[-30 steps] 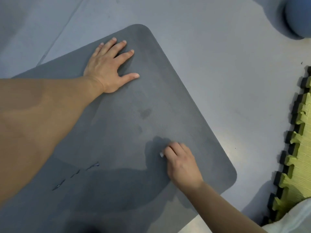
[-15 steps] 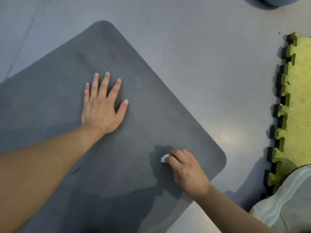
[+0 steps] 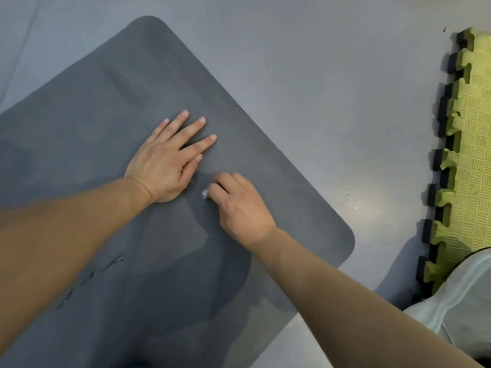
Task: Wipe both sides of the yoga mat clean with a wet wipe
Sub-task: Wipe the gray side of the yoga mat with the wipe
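A dark grey yoga mat (image 3: 239,107) lies flat on the pale floor, its rounded corners at the top and at the right. My left hand (image 3: 167,160) presses flat on the mat's middle, fingers spread. Just to its right, my right hand (image 3: 239,205) is closed around a small white wet wipe (image 3: 204,193); only a scrap of the wipe shows at the fingertips, pressed on the mat. Darker damp patches mark the mat below the hands.
Pale grey floor (image 3: 318,75) surrounds the mat. A yellow-green interlocking foam tile (image 3: 473,155) with a black toothed edge lies at the right. A piece of white clothing (image 3: 457,296) shows at the lower right corner.
My right hand with the wipe has slid up and left across the mat, close to my left hand. My left hand has shifted toward the mat's middle, and the view has moved.
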